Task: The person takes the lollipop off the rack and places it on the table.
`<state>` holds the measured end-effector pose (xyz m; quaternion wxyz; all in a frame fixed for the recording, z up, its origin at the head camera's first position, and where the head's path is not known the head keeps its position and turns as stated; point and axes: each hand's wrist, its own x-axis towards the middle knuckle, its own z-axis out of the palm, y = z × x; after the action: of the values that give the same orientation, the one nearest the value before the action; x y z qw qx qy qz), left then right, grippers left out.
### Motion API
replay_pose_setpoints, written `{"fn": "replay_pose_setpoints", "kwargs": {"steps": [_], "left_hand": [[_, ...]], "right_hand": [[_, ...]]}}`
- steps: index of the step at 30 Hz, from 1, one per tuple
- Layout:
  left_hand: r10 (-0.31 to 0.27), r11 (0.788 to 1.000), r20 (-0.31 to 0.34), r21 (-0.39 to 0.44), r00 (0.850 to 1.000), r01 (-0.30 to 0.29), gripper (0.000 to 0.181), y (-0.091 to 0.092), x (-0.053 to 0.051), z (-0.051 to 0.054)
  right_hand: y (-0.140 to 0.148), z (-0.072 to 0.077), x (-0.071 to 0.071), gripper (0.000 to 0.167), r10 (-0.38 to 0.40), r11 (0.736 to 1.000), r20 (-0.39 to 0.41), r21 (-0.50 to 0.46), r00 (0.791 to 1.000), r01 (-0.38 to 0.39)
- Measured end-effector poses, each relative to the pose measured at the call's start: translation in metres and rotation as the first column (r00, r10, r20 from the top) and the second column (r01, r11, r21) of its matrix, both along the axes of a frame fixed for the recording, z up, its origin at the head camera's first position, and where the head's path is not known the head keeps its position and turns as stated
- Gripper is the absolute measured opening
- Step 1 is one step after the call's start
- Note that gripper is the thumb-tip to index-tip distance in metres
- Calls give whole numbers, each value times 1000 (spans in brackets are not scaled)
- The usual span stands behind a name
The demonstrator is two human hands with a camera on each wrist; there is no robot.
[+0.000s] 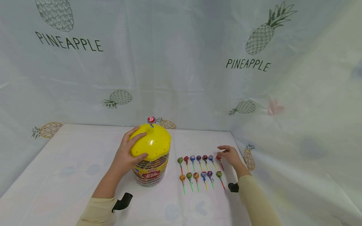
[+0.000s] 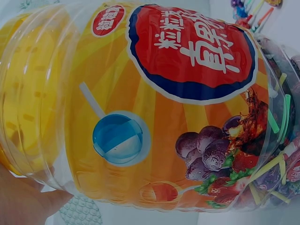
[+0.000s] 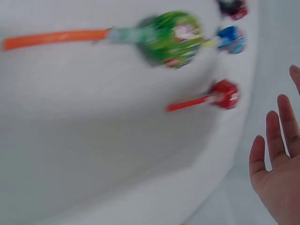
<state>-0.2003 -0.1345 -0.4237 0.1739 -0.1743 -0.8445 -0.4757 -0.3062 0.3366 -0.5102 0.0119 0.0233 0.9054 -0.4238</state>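
A clear candy jar (image 1: 150, 171) with a domed yellow lid (image 1: 155, 141) stands on the table. One red-wrapped lollipop (image 1: 151, 119) sits upright in the lid's top. My left hand (image 1: 125, 152) grips the lid from its left side, thumb and fingers spread over the dome. In the left wrist view, the jar's printed label (image 2: 117, 183) fills most of the picture, with part of the hand (image 2: 28, 199) at the lower left. Above the red lollipop (image 3: 225, 94) at the right end of the back row hovers my right hand (image 1: 230, 156), holding nothing, its fingers extended.
Two rows of wrapped lollipops lie right of the jar, among them a green one (image 1: 219, 174) at the front row's right end. A pineapple-print sheet (image 1: 183, 62) hangs behind and to the right. The white tabletop (image 1: 70, 157) extends left.
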Motion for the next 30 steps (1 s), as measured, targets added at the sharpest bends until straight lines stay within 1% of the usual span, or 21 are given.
{"fn": "replay_pose_setpoints", "kwargs": {"steps": [4, 6, 7, 11, 13, 14, 17, 19, 21, 24, 26, 30], "left_hand": [[1, 1000, 0, -3, 1000, -1, 62, -1, 0, -1], [1, 1000, 1, -1, 1000, -1, 62, -1, 0, -1], [1, 1000, 2, -2, 1000, -1, 63, -1, 0, -1], [1, 1000, 1, -2, 1000, -1, 64, -1, 1, -2], [0, 1000, 0, 0, 1000, 0, 64, -1, 1, -2], [-1, 1000, -2, 1, 1000, 1, 64, -1, 0, -3], [0, 1000, -7, 3, 1000, 0, 63, -1, 0, -3], [0, 1000, -10, 2, 1000, 0, 63, 0, -1, -3], [1, 1000, -14, 0, 1000, -1, 63, 0, -1, -2], [6, 1000, -24, -3, 1000, -6, 63, 0, 0, -1], [9, 1000, -26, 0, 1000, -9, 63, 1, 0, 0], [8, 1000, -20, 8, 1000, -8, 63, 0, 0, -1]], "right_hand": [[-14, 24, 4, 37, 62, 997, -62, -52, 996, -66], [-29, 44, 15, 35, 90, 990, -91, -101, 992, -99], [-36, 53, 20, 35, 103, 984, -98, -134, 990, -115], [-64, 80, 33, 33, 166, 952, -152, -235, 974, -198], [-73, 84, 31, 33, 202, 930, -176, -275, 964, -245], [-79, 86, 31, 34, 224, 919, -195, -285, 955, -274], [-99, 102, 37, 34, 276, 872, -227, -349, 934, -343], [-113, 112, 41, 33, 297, 843, -251, -383, 921, -377], [-127, 121, 45, 31, 304, 822, -281, -405, 910, -400], [-148, 131, 46, 28, 303, 807, -332, -409, 893, -426], [-161, 136, 45, 27, 302, 792, -367, -417, 880, -446], [-185, 144, 46, 26, 305, 749, -420, -449, 855, -488]]}}
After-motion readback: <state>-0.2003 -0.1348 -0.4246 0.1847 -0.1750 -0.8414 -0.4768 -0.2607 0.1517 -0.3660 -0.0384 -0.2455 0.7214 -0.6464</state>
